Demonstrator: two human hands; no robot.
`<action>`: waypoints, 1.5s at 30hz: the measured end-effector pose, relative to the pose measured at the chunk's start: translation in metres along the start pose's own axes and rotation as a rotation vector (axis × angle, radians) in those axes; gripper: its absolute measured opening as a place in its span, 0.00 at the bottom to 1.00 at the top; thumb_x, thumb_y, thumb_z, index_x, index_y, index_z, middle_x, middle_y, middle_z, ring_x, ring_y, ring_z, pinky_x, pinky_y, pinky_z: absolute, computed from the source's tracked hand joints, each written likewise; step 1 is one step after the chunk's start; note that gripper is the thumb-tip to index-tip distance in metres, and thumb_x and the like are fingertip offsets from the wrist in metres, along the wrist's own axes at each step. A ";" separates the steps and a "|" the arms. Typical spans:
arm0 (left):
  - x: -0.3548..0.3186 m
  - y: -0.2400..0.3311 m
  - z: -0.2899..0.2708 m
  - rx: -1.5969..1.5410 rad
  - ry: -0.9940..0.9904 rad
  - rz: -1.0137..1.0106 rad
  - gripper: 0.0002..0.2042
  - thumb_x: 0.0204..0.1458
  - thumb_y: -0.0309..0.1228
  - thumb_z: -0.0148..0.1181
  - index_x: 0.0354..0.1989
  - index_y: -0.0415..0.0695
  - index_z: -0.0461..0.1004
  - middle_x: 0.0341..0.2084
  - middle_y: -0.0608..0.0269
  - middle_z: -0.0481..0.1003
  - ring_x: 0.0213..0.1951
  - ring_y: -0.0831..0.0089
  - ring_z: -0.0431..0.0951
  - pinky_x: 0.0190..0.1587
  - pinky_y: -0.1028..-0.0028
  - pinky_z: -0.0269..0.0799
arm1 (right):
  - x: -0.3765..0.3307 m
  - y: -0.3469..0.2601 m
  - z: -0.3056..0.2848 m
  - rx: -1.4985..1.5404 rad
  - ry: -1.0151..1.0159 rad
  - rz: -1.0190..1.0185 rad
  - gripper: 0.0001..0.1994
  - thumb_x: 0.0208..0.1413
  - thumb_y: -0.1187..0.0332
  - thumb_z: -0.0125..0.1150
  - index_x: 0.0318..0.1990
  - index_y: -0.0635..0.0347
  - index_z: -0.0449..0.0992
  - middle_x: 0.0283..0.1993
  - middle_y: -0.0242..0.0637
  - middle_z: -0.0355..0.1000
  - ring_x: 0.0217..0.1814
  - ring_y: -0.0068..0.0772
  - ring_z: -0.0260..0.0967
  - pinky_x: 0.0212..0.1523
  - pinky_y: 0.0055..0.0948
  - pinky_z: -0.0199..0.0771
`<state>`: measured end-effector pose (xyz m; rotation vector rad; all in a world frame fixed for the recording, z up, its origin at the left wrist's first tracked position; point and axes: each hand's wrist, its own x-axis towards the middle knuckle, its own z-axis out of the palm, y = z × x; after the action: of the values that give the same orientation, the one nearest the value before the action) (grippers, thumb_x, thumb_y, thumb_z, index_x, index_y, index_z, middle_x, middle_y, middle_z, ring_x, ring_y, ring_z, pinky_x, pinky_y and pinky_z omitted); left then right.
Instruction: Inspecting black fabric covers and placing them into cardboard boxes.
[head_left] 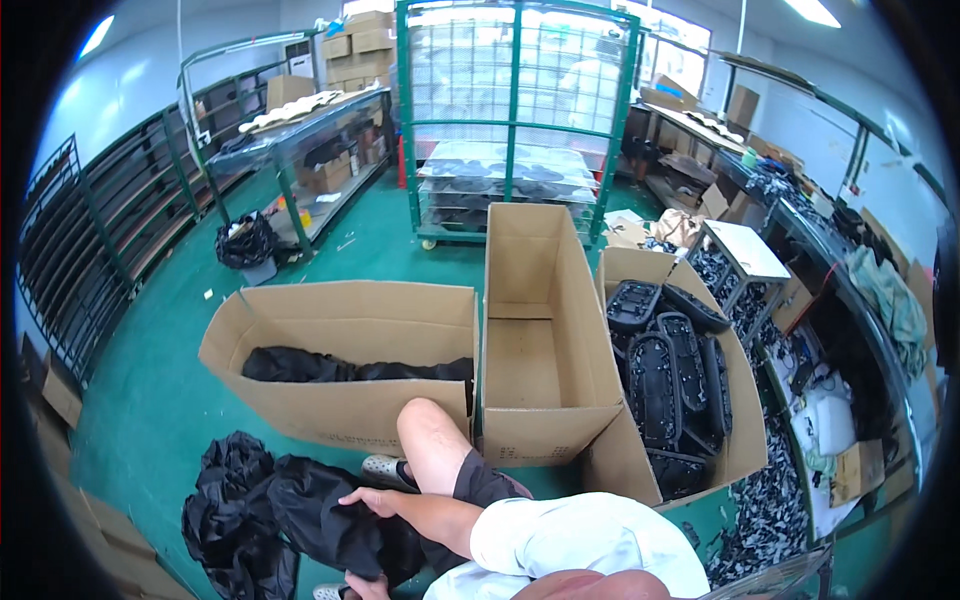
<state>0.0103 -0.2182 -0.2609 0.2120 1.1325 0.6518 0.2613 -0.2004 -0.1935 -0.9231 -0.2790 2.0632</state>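
Low on the left, my right hand [372,500] is closed on a black bag [318,505] of thin, creased material. Below it, at the picture's lower edge, my left hand [366,586] grips the near side of the same bag; part of that hand is cut off. What the bag contains does not show. Against its left side a second crumpled black bag [235,515] lies on the floor. Beyond my knee stands an open cardboard box [330,410] with similar black bundles [300,365] inside.
A tall open carton [525,440] stands to the right, beside a carton [742,420] filled with black moulded parts [652,385]. Behind them is a green wheeled rack [515,125]. Dark scraps [765,520] cover the floor at right. A bagged bin [245,245] stands at left.
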 end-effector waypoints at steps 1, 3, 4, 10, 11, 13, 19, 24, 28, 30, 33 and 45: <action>-0.009 0.006 0.010 -0.065 -0.011 0.012 0.21 0.53 0.46 0.55 0.47 0.43 0.76 0.44 0.58 0.78 0.50 0.58 0.74 0.52 0.57 0.67 | 0.000 -0.002 -0.002 -0.029 0.078 -0.021 0.34 0.43 0.49 0.68 0.58 0.55 0.69 0.59 0.37 0.68 0.59 0.41 0.63 0.61 0.41 0.57; -0.031 0.015 0.018 -0.219 -0.017 0.040 0.20 0.53 0.44 0.57 0.47 0.43 0.76 0.44 0.59 0.77 0.49 0.58 0.74 0.52 0.58 0.68 | 0.003 0.001 0.003 -0.045 0.185 -0.065 0.36 0.43 0.51 0.69 0.60 0.54 0.66 0.57 0.37 0.68 0.59 0.41 0.62 0.59 0.42 0.56; -0.038 0.018 0.023 -0.290 -0.021 0.047 0.19 0.52 0.43 0.58 0.47 0.43 0.75 0.45 0.59 0.77 0.48 0.59 0.74 0.51 0.58 0.68 | 0.000 0.002 0.002 -0.028 0.259 -0.107 0.32 0.44 0.53 0.69 0.57 0.52 0.68 0.54 0.37 0.69 0.56 0.39 0.63 0.56 0.40 0.60; -0.048 0.008 0.032 -0.407 -0.092 -0.015 0.16 0.52 0.40 0.61 0.45 0.45 0.76 0.41 0.61 0.78 0.44 0.62 0.74 0.48 0.58 0.69 | 0.007 0.024 -0.002 -0.136 0.737 -0.092 0.25 0.50 0.60 0.68 0.55 0.54 0.69 0.51 0.37 0.70 0.52 0.41 0.68 0.48 0.44 0.67; -0.037 0.001 0.027 -0.405 -0.096 -0.018 0.16 0.52 0.40 0.61 0.45 0.45 0.76 0.41 0.61 0.78 0.44 0.62 0.74 0.48 0.58 0.69 | 0.008 0.030 -0.004 -0.210 0.834 -0.069 0.25 0.49 0.60 0.69 0.54 0.56 0.70 0.53 0.39 0.70 0.54 0.42 0.68 0.50 0.46 0.69; -0.011 -0.016 0.014 -0.342 -0.066 -0.054 0.17 0.52 0.41 0.62 0.46 0.45 0.75 0.42 0.62 0.77 0.45 0.62 0.73 0.49 0.56 0.68 | 0.006 0.035 -0.002 -0.286 0.932 -0.042 0.25 0.49 0.60 0.69 0.54 0.58 0.71 0.54 0.40 0.71 0.57 0.44 0.69 0.52 0.47 0.71; -0.089 -0.010 0.061 -0.403 -0.005 -0.073 0.16 0.54 0.41 0.61 0.46 0.45 0.75 0.39 0.64 0.77 0.41 0.62 0.73 0.47 0.57 0.68 | 0.004 0.048 -0.009 -0.554 1.019 -0.041 0.27 0.47 0.57 0.71 0.51 0.66 0.73 0.58 0.51 0.69 0.58 0.49 0.70 0.56 0.41 0.71; -0.100 -0.019 0.048 0.360 -0.173 0.318 0.16 0.56 0.37 0.59 0.47 0.37 0.72 0.39 0.55 0.74 0.43 0.60 0.71 0.50 0.60 0.65 | 0.011 0.050 -0.025 -0.504 1.044 -0.077 0.27 0.45 0.57 0.72 0.48 0.68 0.75 0.53 0.50 0.72 0.53 0.49 0.72 0.50 0.43 0.73; -0.173 -0.009 0.039 0.987 -0.318 0.671 0.18 0.57 0.31 0.58 0.49 0.29 0.67 0.41 0.47 0.71 0.49 0.62 0.67 0.54 0.66 0.61 | 0.007 0.055 0.027 -0.378 0.808 0.083 0.22 0.46 0.64 0.66 0.48 0.67 0.75 0.47 0.47 0.73 0.46 0.46 0.73 0.38 0.47 0.73; -0.158 -0.009 0.068 1.025 -0.393 0.659 0.18 0.57 0.31 0.58 0.49 0.30 0.67 0.41 0.48 0.71 0.49 0.62 0.67 0.54 0.66 0.61 | 0.014 0.049 -0.015 -0.252 0.759 0.006 0.15 0.43 0.69 0.61 0.42 0.61 0.77 0.39 0.46 0.72 0.31 0.42 0.70 0.24 0.47 0.65; -0.162 -0.007 0.069 1.023 -0.342 0.656 0.18 0.57 0.32 0.58 0.49 0.30 0.68 0.41 0.48 0.71 0.49 0.61 0.67 0.54 0.66 0.62 | 0.021 0.053 -0.018 -0.231 0.690 -0.024 0.17 0.47 0.67 0.57 0.45 0.63 0.76 0.46 0.50 0.73 0.39 0.48 0.74 0.30 0.51 0.72; -0.165 -0.005 0.088 1.000 -0.219 0.643 0.18 0.57 0.33 0.57 0.48 0.31 0.69 0.42 0.48 0.72 0.49 0.61 0.69 0.53 0.65 0.63 | 0.044 0.065 -0.063 -0.561 1.143 -0.018 0.23 0.55 0.58 0.49 0.53 0.64 0.75 0.57 0.50 0.71 0.61 0.50 0.68 0.62 0.43 0.65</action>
<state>0.0466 -0.3038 -0.0987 1.5090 1.0906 0.5411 0.2493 -0.2151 -0.2922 -2.2326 -0.2232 1.1439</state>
